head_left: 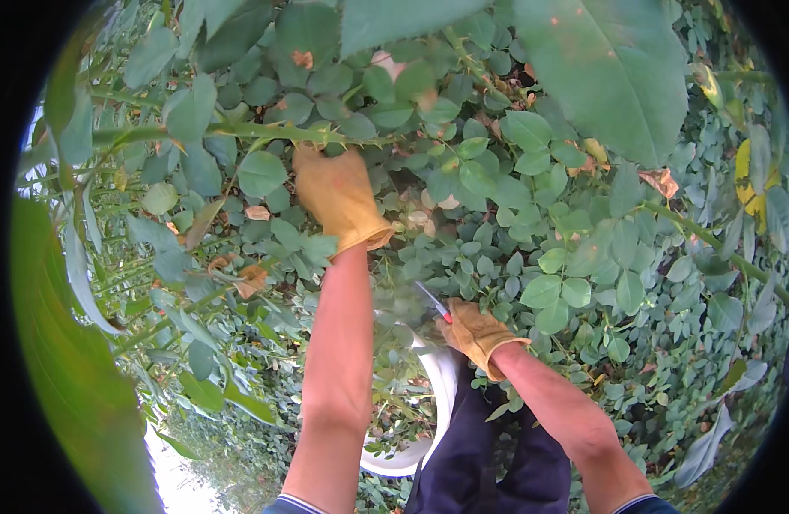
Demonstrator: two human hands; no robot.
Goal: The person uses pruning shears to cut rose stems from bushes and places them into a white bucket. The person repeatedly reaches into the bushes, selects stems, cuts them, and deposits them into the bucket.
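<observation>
No text, label, brand, number or sign can be read at any hour of the clock face.
</observation>
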